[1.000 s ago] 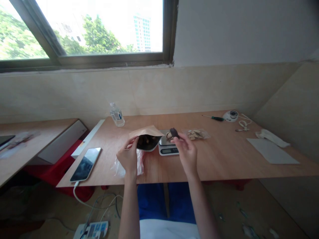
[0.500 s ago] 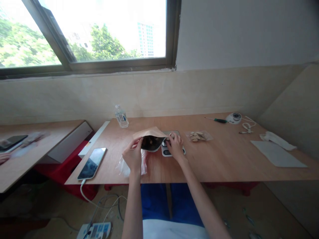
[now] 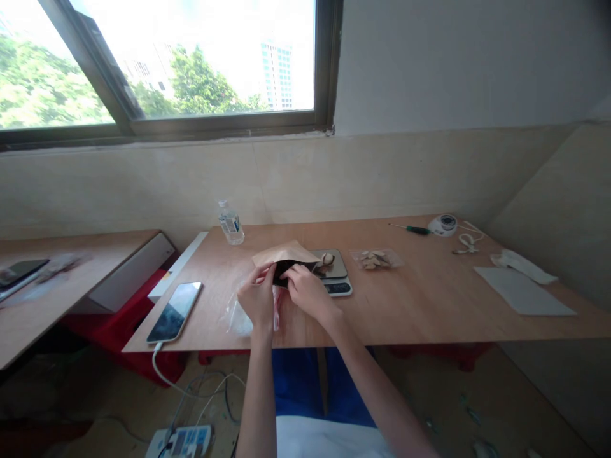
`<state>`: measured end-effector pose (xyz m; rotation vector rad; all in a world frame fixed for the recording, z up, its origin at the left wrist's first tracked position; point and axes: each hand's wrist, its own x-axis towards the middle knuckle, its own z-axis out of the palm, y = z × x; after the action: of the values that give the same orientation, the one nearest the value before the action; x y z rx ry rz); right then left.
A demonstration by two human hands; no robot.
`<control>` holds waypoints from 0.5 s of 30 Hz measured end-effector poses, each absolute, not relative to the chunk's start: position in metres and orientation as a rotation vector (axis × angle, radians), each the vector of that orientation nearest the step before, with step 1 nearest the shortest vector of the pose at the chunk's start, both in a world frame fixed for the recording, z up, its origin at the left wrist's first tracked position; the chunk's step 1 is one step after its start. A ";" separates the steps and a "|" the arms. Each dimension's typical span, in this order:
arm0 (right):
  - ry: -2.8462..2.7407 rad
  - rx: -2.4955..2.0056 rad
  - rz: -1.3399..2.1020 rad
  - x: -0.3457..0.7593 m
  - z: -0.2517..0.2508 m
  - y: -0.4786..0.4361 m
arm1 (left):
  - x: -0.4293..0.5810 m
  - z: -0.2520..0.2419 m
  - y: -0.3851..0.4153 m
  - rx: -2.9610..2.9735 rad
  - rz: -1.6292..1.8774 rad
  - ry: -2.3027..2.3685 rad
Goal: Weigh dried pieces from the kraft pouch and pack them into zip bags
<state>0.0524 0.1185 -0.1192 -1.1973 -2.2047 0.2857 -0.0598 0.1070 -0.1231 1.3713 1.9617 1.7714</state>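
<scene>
A brown paper pouch (image 3: 286, 252) with a dark inside is tilted with its mouth toward me. My left hand (image 3: 258, 296) is closed on the pouch's left edge. At the mouth is my right hand (image 3: 308, 292), its fingers reaching inside, with the tips hidden. Right behind it lies a kitchen scale (image 3: 338, 264) with a small pale, roundish dried piece (image 3: 327, 259) on its plate. Under and in front of the pouch rest clear plastic bags (image 3: 237, 318) with a red strip. To the right is a clear bag of pale flat pieces (image 3: 375, 259).
A phone (image 3: 175, 312) on a charging cable lies left, with a water bottle (image 3: 231, 222) behind it. A screwdriver (image 3: 417, 229), a white dome camera (image 3: 443, 224) and a white sheet (image 3: 522, 291) are on the right. A power strip (image 3: 179, 441) stands on the floor.
My right hand has moved left from the scale into the pouch's mouth. The scale's plate and the piece on it now show. My left hand still grips the pouch.
</scene>
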 end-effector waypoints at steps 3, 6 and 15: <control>-2.227 -1.527 0.202 0.036 -0.127 0.131 | -0.057 -0.126 0.104 1.349 1.752 1.977; -2.187 -1.716 0.187 0.024 -0.131 0.136 | -0.056 -0.130 0.102 1.337 1.750 1.994; -1.990 -1.757 0.329 0.020 -0.147 0.151 | -0.057 -0.138 0.103 1.363 1.734 1.958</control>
<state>0.0202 0.1513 -0.1465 -1.7569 -1.9903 0.3286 -0.0565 0.1028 -0.1384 1.3635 1.9578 1.7336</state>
